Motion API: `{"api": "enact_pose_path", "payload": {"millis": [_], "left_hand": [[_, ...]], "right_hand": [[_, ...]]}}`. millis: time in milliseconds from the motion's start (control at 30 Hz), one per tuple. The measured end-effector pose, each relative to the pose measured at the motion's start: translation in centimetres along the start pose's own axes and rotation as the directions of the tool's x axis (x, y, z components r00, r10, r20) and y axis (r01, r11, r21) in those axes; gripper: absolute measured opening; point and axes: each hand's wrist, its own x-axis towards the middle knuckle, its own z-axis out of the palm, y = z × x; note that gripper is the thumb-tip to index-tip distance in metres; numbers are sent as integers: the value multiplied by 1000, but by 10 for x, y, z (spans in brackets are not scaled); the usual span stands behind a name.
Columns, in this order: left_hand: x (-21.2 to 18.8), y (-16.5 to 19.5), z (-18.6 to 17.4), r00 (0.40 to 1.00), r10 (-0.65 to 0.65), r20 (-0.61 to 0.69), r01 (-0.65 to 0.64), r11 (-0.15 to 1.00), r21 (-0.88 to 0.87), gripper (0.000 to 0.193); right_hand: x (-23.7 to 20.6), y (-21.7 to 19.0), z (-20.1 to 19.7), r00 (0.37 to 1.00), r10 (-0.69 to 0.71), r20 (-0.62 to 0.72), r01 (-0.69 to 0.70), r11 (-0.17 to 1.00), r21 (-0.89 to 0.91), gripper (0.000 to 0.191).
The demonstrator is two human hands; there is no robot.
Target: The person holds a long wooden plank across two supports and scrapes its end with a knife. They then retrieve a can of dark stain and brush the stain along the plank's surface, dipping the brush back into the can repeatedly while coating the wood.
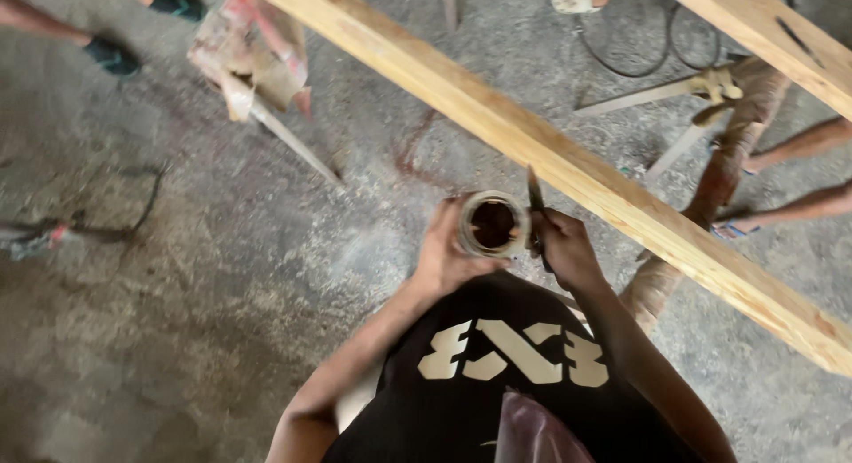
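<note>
Left hand [444, 254] wrapped around an open jar [493, 224] of dark stuff at chest height, right hand [564, 248] pinching a thin tool [536, 197] just beside its rim, close above the plank [568, 166]; seemingly a loading step, calling for a steady dip.

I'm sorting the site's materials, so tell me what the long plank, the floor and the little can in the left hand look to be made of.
Long plank: pale sawn timber, unfinished; grain lines run along its length.
Floor: bare concrete, rough, mottled grey and stained.
Little can: probably metal, judging by its thin pale rim; dark brown contents. The left hand cups it; the right hand holds a thin dark tool, too blurred to tell its material.
</note>
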Motion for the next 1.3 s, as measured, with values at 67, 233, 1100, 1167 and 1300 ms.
{"api": "enact_pose_path", "payload": {"millis": [67,233,1100,1167,1300], "left_hand": [[3,11,3,997,55,49,-54,998,-10,108],[14,26,-4,987,85,138,-97,992,81,104],[-8,14,-88,987,14,-160,20,978,207,109],[-4,2,-94,980,-22,-198,51,988,145,108],[18,-29,-108,948,-41,-315,77,992,104,100]], "right_hand": [[-1,6,3,950,-304,67,311,924,-221,27],[-5,8,12,956,-292,6,291,954,75,56],[82,-31,85,740,-552,384,645,745,-171,46],[102,-33,95,697,-569,436,694,689,-211,41],[156,-33,125,836,-83,543,-106,945,308,20]]}}
